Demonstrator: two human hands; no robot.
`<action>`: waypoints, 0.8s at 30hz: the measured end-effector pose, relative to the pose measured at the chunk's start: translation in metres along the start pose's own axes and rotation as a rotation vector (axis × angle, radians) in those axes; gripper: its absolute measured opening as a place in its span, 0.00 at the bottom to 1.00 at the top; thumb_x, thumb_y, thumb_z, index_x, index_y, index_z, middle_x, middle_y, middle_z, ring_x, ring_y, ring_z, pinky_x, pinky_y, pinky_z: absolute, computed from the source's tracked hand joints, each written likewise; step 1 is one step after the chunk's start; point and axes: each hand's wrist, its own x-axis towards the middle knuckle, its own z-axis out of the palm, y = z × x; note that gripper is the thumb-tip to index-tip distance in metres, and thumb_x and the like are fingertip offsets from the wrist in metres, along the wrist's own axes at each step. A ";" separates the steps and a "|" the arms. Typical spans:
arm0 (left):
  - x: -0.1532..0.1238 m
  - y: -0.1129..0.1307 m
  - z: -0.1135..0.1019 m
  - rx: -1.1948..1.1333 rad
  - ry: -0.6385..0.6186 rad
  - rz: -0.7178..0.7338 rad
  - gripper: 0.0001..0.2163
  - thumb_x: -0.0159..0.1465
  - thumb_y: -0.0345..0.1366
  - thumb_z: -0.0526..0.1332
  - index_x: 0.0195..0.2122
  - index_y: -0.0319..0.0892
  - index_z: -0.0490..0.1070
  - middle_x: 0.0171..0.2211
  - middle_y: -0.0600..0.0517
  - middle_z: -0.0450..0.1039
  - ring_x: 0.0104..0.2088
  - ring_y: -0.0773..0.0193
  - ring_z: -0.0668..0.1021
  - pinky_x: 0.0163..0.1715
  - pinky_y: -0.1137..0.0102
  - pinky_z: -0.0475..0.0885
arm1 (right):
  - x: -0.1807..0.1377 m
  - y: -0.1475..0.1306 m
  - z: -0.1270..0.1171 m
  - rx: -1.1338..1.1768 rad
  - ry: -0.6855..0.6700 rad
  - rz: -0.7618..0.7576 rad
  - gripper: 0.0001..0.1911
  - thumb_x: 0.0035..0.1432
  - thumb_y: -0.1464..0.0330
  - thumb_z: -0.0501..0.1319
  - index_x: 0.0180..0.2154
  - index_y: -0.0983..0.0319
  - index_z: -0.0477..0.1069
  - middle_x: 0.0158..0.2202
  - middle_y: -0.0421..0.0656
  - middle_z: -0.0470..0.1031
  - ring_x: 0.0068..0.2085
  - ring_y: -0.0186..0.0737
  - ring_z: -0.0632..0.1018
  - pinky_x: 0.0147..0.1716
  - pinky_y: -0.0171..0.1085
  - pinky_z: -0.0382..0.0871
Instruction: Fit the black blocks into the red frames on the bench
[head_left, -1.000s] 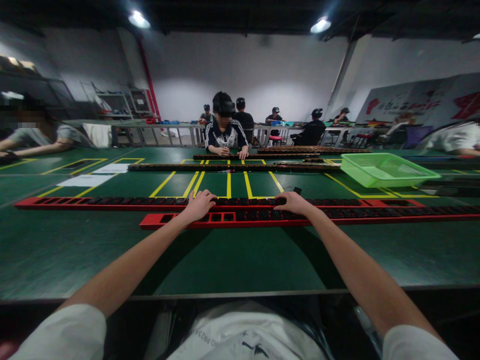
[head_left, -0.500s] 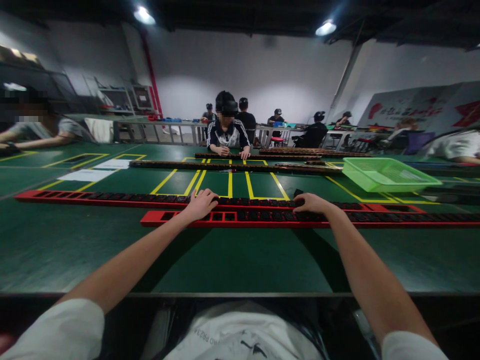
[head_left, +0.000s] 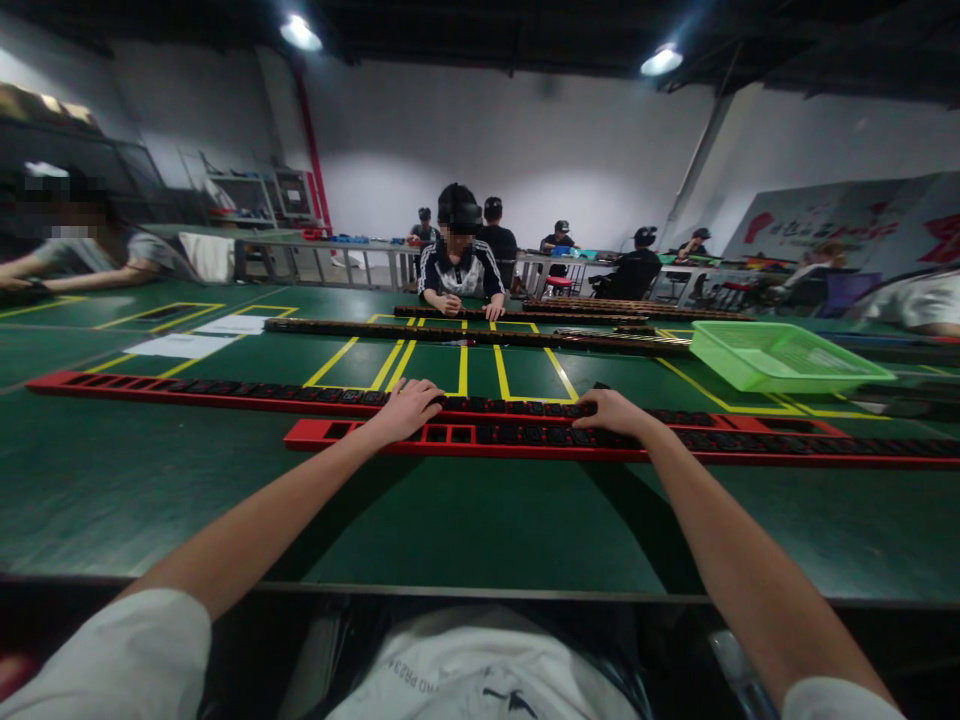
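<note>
As left hand (head_left: 405, 408), right hand (head_left: 611, 411) rest, two red strips (head_left: 315, 433) (head_left: 150, 388)

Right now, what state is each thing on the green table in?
Nearer long red socket strip, flat; left-end slots unfilled, others hold black inserts.
Farther long red socket strip, flat, behind it.
Left hand, palm down on the strips.
Right hand, palm down on the strips.
Green plastic mesh basket, upright.

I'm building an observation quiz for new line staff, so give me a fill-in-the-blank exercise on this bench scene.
The left hand and right hand rest on long strips coloured ____.
The basket on the right is ____.
Lines painted on the table are ____.
Missing words: red, green, yellow.
</note>
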 end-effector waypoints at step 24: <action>-0.008 0.005 -0.010 0.200 0.043 -0.095 0.18 0.68 0.34 0.49 0.53 0.45 0.74 0.50 0.43 0.70 0.54 0.48 0.69 0.61 0.48 0.53 | 0.004 -0.031 0.008 0.047 0.044 -0.034 0.23 0.53 0.55 0.69 0.46 0.63 0.79 0.48 0.52 0.79 0.48 0.54 0.79 0.52 0.47 0.72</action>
